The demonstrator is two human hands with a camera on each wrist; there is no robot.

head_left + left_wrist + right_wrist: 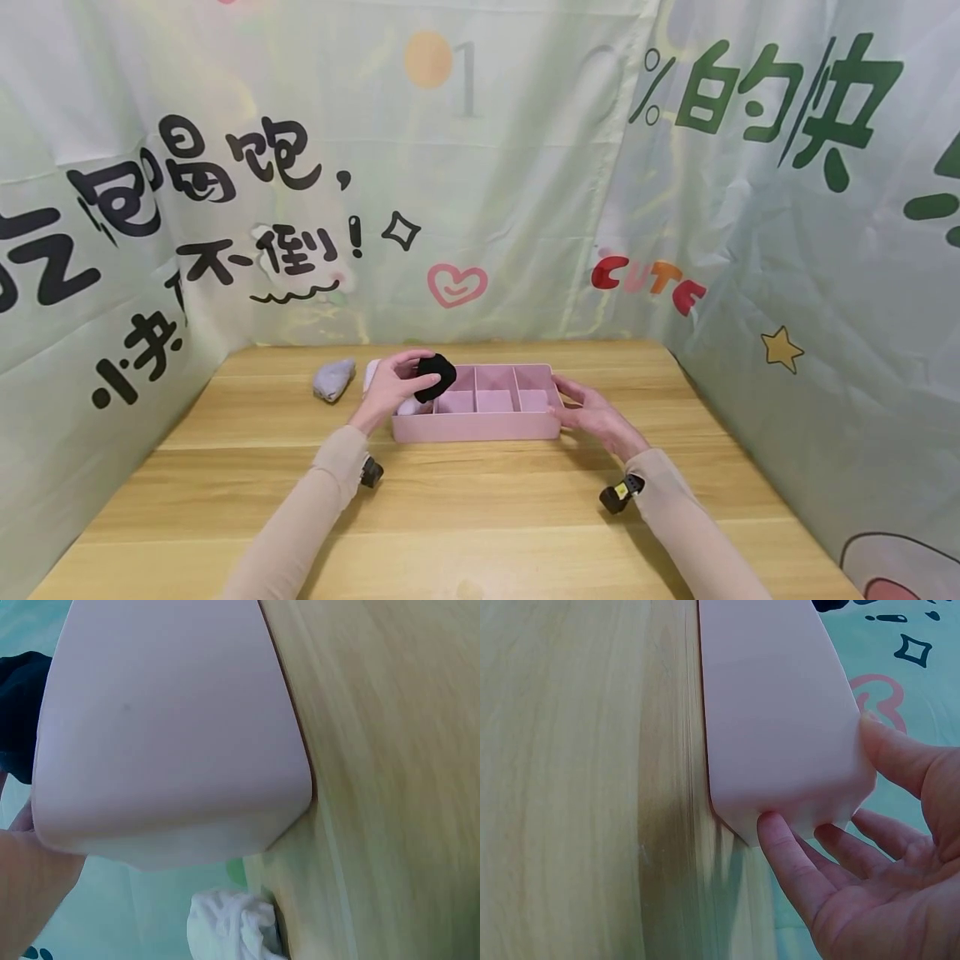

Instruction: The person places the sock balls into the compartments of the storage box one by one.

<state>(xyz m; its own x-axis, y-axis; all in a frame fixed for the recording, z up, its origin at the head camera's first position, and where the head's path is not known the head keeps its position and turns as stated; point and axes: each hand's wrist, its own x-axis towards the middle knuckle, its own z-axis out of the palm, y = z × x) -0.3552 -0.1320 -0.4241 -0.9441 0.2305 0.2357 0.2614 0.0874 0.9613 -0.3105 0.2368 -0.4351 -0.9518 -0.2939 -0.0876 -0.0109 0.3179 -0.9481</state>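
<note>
Left of the pink box (476, 428), apart from it, lies a grey bundle (333, 381); a whitish bundle (370, 375), mostly hidden from me by the hand, sits near the box's left end. The left hand (390, 385) pinches a black bundle (436, 377) above the box's left part, near a pale item (412, 407) in the leftmost compartment. At the box's right end, the right hand (597, 417) — fingers spread, tips touching it — seems to steady it. I'd say the compartments are being filled — the next move calls for lowering the black bundle inside and loosening the pinch.
</note>
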